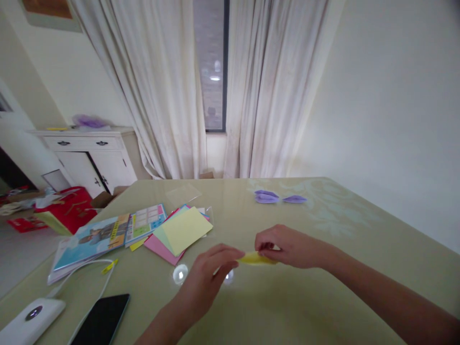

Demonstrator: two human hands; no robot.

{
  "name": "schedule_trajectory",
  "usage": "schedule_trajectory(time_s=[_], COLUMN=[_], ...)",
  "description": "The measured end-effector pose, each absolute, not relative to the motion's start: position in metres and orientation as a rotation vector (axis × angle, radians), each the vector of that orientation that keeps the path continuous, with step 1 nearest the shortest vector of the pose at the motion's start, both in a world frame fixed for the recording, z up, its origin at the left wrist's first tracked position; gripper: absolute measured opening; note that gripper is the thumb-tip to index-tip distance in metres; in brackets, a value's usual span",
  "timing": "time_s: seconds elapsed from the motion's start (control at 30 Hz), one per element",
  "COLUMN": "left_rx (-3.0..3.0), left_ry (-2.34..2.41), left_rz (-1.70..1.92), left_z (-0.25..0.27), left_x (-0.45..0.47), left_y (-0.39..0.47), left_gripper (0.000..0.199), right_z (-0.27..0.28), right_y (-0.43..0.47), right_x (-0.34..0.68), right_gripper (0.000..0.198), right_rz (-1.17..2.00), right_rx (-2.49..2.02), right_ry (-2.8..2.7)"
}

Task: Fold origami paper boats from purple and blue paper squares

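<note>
A small folded piece of yellow paper [254, 259] is stretched between my two hands, just over the tabletop. My left hand [211, 268] pinches its left end between thumb and fingers. At the other end my right hand [287, 245] has its fingers closed on the paper, and its fingertips partly cover it. Farther back on the table lie folded purple paper pieces [266, 197], with another purple piece [294, 199] to their right. Left of my hands is a fanned stack of coloured paper sheets [187, 232], a pale yellow one on top.
Booklets [97, 239] lie at the table's left edge. A black phone [102, 321], a white power bank [32, 320] and a white cable [83, 262] are at the front left. The glossy table [334, 297] meets a wall at right. Beyond stand curtains [165, 86] and a white cabinet [108, 163].
</note>
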State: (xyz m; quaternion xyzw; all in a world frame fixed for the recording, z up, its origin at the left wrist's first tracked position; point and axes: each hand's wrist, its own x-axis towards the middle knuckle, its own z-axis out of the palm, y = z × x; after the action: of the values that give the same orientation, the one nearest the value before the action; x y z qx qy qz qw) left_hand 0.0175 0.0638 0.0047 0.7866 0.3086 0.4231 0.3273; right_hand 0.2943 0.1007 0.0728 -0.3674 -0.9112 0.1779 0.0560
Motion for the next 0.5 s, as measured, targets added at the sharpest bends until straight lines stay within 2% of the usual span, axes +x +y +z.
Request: schedule_trajectory(time_s=[0.13,0.2,0.27,0.4,0.5], left_rx=[2.083,2.038,1.949,1.788,1.699], left_ry=[0.712,0.815,0.919,0.992,0.941], left_rz=[0.902,0.904,0.95,0.986,0.966], left_z=[0.016,0.018,0.017,0.007,-0.004], left_x=[-0.005,-0.011,-0.012,-0.009,-0.007], left_y=[0.04,0.028,0.018,0.008,0.004], left_gripper=[0.011,0.008,0.01,0.017,0.017], right_z=[0.084,0.086,0.086,0.076,0.061], right_y=[0.083,0.07,0.053,0.018,0.003], right_x=[0.283,0.279,0.272,0.254,0.242], right_gripper=[0.014,0.021,0.027,0.024,0.016], right_rz=[1.062,1.166,1.074,0.804,0.761], right_rx=[-0.977,-0.962,-0.919,-0.88,-0.922], right_ry=[-2.611,-2.497,-2.362,-2.346,-2.278])
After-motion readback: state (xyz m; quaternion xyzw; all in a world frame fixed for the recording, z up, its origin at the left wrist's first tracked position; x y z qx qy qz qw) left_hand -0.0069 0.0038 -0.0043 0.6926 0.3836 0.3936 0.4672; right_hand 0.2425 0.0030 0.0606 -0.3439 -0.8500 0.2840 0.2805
